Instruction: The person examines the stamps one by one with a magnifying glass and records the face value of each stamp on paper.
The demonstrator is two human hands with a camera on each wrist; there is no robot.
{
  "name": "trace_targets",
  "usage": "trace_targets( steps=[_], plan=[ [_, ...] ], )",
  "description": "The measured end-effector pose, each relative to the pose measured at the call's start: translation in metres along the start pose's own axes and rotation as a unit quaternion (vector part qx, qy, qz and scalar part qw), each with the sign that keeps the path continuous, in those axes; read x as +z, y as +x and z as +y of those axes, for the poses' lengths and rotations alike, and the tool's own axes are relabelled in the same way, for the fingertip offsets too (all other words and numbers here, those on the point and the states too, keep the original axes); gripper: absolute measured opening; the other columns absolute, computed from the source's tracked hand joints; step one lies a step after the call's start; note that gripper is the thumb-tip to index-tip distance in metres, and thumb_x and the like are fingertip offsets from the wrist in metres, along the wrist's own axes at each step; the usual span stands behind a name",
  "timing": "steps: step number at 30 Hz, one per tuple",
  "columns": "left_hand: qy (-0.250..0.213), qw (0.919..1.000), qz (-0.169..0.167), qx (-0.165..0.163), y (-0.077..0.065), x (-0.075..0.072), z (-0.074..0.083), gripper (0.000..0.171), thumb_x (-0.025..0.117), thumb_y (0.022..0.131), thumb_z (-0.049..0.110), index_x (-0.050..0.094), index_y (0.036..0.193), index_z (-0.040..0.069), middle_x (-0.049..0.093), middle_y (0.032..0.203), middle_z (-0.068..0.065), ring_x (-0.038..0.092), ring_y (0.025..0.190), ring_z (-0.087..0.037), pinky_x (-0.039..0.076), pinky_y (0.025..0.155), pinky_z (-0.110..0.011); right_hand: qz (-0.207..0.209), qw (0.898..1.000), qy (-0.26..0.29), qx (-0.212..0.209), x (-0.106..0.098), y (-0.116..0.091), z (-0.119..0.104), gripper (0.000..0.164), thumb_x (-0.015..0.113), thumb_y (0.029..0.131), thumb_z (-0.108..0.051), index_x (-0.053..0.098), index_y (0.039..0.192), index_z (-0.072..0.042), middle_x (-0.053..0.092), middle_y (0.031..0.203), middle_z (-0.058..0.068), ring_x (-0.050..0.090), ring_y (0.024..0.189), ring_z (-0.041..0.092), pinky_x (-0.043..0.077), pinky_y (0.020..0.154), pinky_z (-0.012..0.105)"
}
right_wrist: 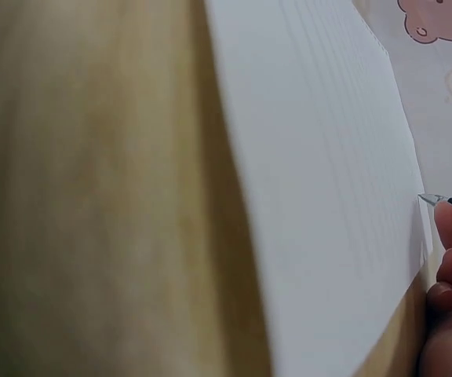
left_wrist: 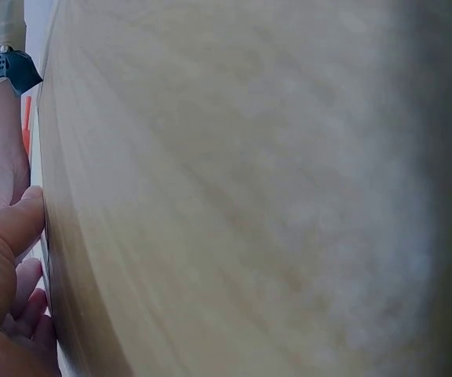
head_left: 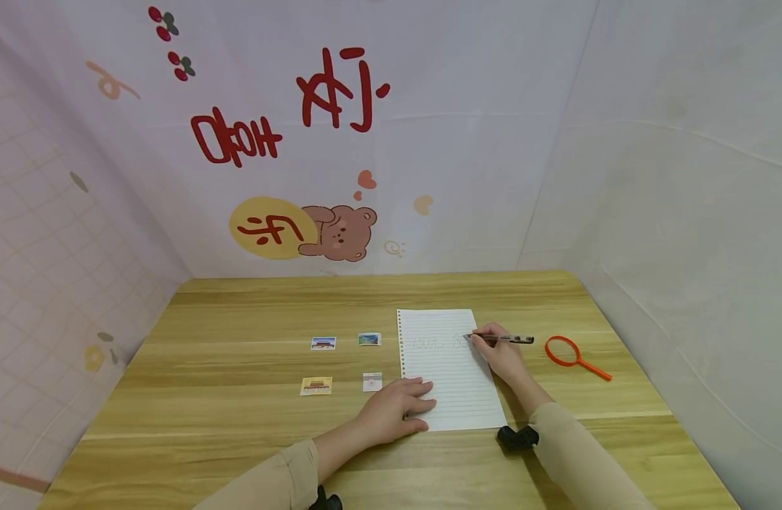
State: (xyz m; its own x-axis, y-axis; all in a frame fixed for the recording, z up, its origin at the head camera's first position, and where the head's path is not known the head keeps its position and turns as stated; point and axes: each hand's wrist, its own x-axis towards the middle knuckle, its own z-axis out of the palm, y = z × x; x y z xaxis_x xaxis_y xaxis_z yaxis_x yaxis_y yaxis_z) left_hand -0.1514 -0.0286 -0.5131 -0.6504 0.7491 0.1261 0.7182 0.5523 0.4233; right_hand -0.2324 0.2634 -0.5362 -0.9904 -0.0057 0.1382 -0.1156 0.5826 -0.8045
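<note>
A lined sheet of loose-leaf paper [head_left: 451, 386], with punched holes down its left edge, lies on the wooden table. Between the thumb and fingers of my right hand [head_left: 502, 354] is a pen [head_left: 518, 339], its tip at the end of a handwritten line [head_left: 435, 343] on the upper part of the sheet. In the right wrist view the pen tip [right_wrist: 430, 199] shows at the paper's far side. My left hand [head_left: 394, 411] rests with spread fingers on the sheet's lower left edge; its thumb and fingers also show in the left wrist view.
Several small stamp-like pictures lie left of the paper, among them a red-building one [head_left: 324, 343], a blue-green one [head_left: 369, 340], a yellow one [head_left: 316, 386] and a pale one [head_left: 372, 382]. An orange magnifying glass [head_left: 579, 360] lies to the right. Printed cloth [head_left: 467, 177] surrounds the table.
</note>
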Motion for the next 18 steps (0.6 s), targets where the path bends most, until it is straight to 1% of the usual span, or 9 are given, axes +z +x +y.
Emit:
trace_targets(
  steps=[2,5,8,13,18],
  plan=[
    [0.0,1.0,0.001,0.0,0.0,0.0,0.0,0.043,0.074,0.089,0.03,0.068,0.129,0.016,0.053,0.144,-0.003,0.043,0.138,-0.021,0.032,0.114,-0.037,-0.002,1.0,0.008,0.0,0.0,0.0,-0.001,0.016,0.067,0.096,-0.023,0.069,0.105,-0.01,0.065,0.097,0.006,0.059,0.084,0.018,0.048,0.069,0.028],
    [0.0,1.0,0.002,-0.002,0.0,0.001,0.0,0.043,0.074,0.089,0.031,0.068,0.129,0.016,0.053,0.144,-0.003,0.043,0.138,-0.021,0.032,0.113,-0.038,0.005,1.0,0.025,0.003,-0.001,0.001,0.0,0.018,0.067,0.096,-0.024,0.069,0.104,-0.007,0.068,0.096,0.007,0.062,0.083,0.018,0.049,0.066,0.026],
    [-0.001,1.0,0.001,-0.004,0.0,0.001,0.0,0.043,0.074,0.089,0.031,0.068,0.13,0.017,0.053,0.145,-0.002,0.043,0.138,-0.021,0.032,0.114,-0.038,0.018,0.999,0.04,0.009,-0.003,0.0,0.0,0.019,0.067,0.096,-0.021,0.069,0.102,-0.003,0.07,0.093,0.01,0.061,0.078,0.018,0.048,0.06,0.024],
    [0.0,1.0,0.001,-0.004,0.0,0.003,-0.001,0.043,0.074,0.09,0.032,0.067,0.13,0.017,0.052,0.145,-0.002,0.042,0.138,-0.02,0.031,0.114,-0.038,0.043,0.999,0.031,0.013,-0.009,0.0,0.003,0.016,0.068,0.094,-0.019,0.069,0.099,-0.003,0.066,0.089,0.01,0.056,0.07,0.019,0.046,0.056,0.025],
    [0.002,1.0,0.002,-0.002,0.0,0.003,-0.002,0.043,0.073,0.09,0.032,0.067,0.13,0.017,0.052,0.145,-0.002,0.042,0.138,-0.02,0.031,0.114,-0.037,0.025,0.999,0.028,0.014,-0.013,0.003,0.007,0.017,0.068,0.094,-0.02,0.069,0.1,-0.004,0.064,0.092,0.01,0.056,0.073,0.02,0.048,0.059,0.028]
  ],
)
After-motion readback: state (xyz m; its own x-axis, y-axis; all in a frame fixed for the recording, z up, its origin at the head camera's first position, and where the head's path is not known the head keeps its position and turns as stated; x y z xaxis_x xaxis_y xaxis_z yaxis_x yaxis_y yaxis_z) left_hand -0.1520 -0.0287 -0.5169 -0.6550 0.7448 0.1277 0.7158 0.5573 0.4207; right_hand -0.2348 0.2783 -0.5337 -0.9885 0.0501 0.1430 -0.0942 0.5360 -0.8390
